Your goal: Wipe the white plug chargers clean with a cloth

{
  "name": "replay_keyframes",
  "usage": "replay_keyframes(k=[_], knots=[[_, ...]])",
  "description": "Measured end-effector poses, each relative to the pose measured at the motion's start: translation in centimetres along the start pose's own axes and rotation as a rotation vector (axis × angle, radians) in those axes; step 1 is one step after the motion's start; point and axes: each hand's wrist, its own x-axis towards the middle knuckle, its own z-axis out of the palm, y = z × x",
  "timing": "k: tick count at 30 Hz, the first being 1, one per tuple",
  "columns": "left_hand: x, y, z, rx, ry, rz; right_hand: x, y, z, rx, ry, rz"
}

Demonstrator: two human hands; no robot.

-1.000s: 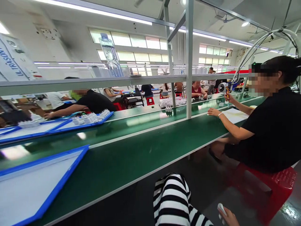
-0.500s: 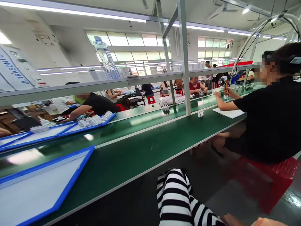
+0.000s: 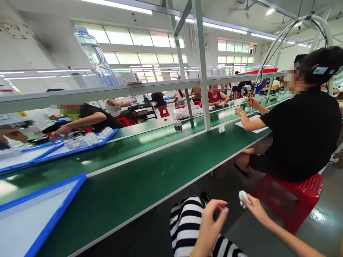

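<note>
Head camera at seated height, angled along green workbench [image 3: 139, 182], looking down past own hands [image 3: 211, 226]

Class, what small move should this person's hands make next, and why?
Probably bring the small white piece across to the left hand: the right hand holds it at the fingertips, while the left hand is open and empty, above the striped lap.

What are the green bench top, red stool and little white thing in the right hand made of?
The green bench top looks like a smooth rubber mat or laminate, shining with window light. The red stool seems moulded plastic, glossy with a perforated seat. The white thing in the right hand is too small to tell; possibly tissue or plastic.
</note>
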Motion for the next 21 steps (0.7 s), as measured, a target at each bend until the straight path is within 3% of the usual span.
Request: replay_keyframes(k=[2, 6, 9, 12, 15, 18, 21], knots=[[1.4, -1.3, -4.4, 0.035, 0.219, -0.041, 4.0, -2.1, -0.7, 0.106, -0.061, -0.039], [3.3, -4.3, -12.5, 0.267, 0.509, -0.066, 12.7, -7.8, 0.4, 0.332, 0.126, -0.124], [4.1, -6.5, -16.4, 0.635, 0.664, -0.012, 20.5, -11.3, 2.5, 0.417, 0.206, -0.117], [4.6, -8.1, -17.7, 0.954, 0.754, 0.031, 28.3, -13.3, 4.3, 0.17, 0.349, 0.003], [4.8, -8.9, -17.1, 1.176, 0.828, 0.07, 34.1, -14.0, 5.5, 0.031, 0.375, 0.065], [4.8, -9.0, -16.3, 1.282, 0.915, 0.078, 37.4, -13.9, 6.1, -0.113, 0.36, 0.12], [4.7, -8.9, -16.1, 1.278, 0.932, 0.113, 39.0, -13.4, 6.6, -0.254, 0.337, 0.146]])
